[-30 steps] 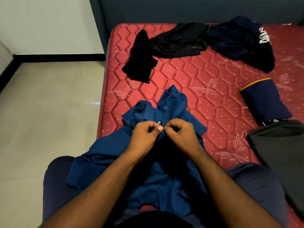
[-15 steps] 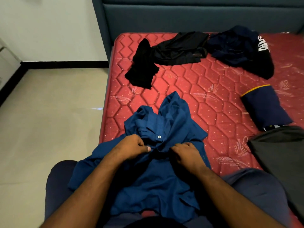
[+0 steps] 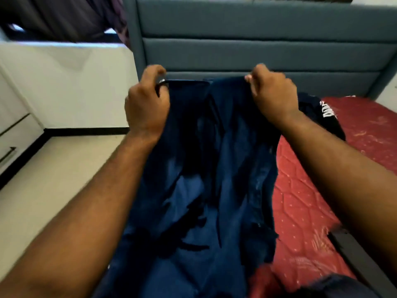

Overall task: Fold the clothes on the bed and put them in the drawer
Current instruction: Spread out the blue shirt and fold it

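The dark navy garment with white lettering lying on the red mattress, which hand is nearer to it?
Right. The right hand, pinching the blue shirt, is just left of the dark navy garment with white lettering; the left hand grips the shirt's far corner, farther left.

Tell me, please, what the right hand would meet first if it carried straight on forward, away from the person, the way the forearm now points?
Most likely the grey-blue headboard. The right hand, gripping the blue shirt by its top edge, shows nothing between it and the padded panels; depth is hard to judge from this one view.
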